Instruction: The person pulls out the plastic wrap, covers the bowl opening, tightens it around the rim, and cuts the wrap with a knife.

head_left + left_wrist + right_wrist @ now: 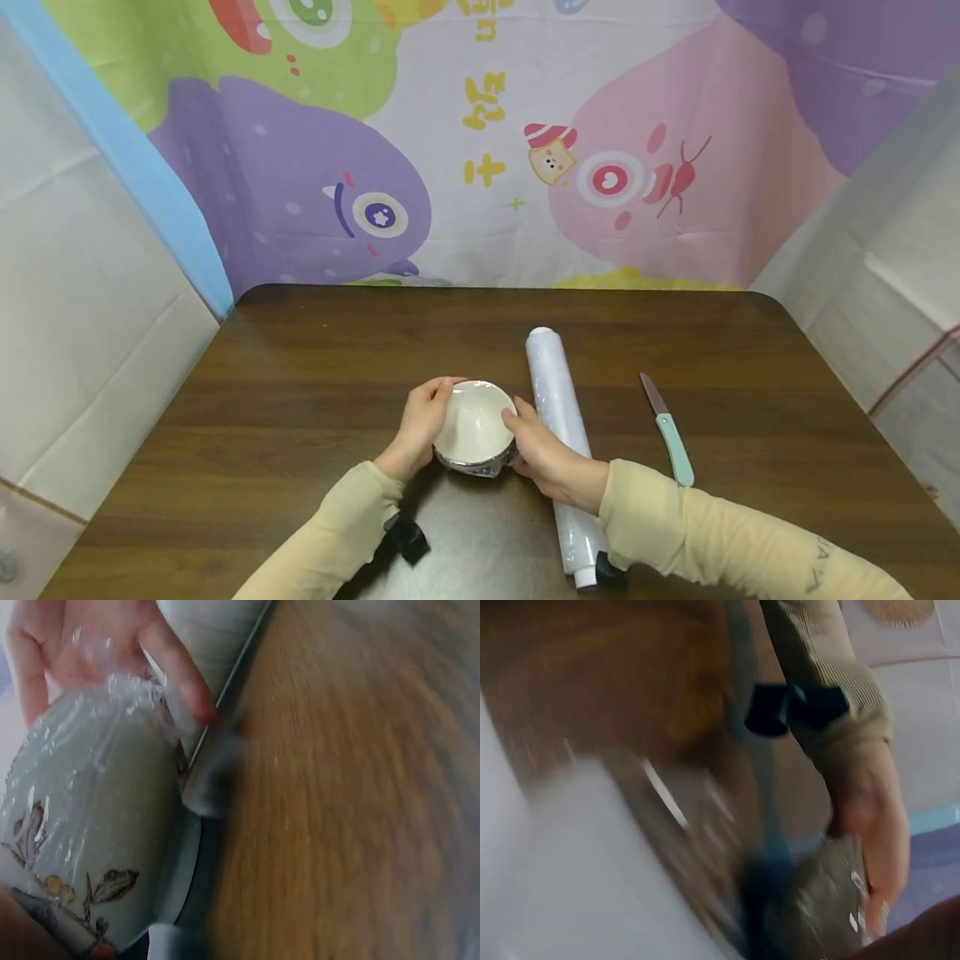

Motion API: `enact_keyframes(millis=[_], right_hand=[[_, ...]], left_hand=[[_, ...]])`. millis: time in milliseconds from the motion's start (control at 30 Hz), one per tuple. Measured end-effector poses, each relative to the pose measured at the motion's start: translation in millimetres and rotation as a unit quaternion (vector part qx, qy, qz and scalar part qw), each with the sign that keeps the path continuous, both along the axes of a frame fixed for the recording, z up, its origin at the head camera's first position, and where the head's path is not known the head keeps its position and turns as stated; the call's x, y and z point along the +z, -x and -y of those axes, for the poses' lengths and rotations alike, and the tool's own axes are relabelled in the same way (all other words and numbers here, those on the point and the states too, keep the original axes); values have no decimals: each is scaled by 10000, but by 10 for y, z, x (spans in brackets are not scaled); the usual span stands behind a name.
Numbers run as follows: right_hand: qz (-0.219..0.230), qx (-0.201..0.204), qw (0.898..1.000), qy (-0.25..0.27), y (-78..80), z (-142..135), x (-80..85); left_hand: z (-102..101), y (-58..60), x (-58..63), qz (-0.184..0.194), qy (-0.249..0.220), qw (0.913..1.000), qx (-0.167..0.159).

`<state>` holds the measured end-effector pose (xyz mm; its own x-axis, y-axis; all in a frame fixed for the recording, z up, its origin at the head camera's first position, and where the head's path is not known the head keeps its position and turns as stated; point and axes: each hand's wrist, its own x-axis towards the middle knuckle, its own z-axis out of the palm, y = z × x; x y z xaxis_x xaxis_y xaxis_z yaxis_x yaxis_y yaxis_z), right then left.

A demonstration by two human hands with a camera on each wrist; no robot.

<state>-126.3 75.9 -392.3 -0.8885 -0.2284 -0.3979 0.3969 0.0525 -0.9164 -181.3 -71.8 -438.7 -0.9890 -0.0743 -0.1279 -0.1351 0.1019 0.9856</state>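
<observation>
A white bowl is held over the table, its opening facing up toward the head camera. My left hand grips its left rim, thumb on top. On the opposite side my right hand holds the bowl, thumb over the rim and fingers behind. Crinkled plastic wrap covers the bowl's outside, which bears a brown leaf pattern in the left wrist view. Some of the wrap bunches below the rim, beside the right hand. In the right wrist view the wrapped bowl is blurred, and the left hand shows beyond it.
A long roll of plastic wrap lies under the right forearm. Farther right, a knife with a mint-green handle rests on the brown wooden table. A cartoon-printed cloth hangs behind the far edge.
</observation>
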Motion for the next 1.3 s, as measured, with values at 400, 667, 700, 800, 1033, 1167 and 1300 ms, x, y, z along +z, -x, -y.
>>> enact_keyframes(millis=[400,667,700,800,1033,1167,1300], right_hand=[[-761,-1007,9897,-674,-123,215,-248],[-967,-1562,9815,-536,-82,316,-290],[-974,-1595,9810,-525,-76,317,-294],[-997,-1700,9794,-452,-58,316,-303],[-967,-1778,9777,-562,-54,333,-281],[-847,-1809,9760,-866,-61,326,-245],[-909,-1678,9759,-1061,-83,294,-205]], left_hand=[[-86,-127,-8,-72,-477,9982,362],[-94,-132,-42,-209,-557,9966,566],[-99,-130,-42,-215,-572,9964,590],[-112,-130,-46,-274,-543,9961,641],[-98,-152,-45,-347,-479,9964,610],[-91,-156,-43,-454,-362,9968,549],[-71,-166,-26,-568,50,9971,510]])
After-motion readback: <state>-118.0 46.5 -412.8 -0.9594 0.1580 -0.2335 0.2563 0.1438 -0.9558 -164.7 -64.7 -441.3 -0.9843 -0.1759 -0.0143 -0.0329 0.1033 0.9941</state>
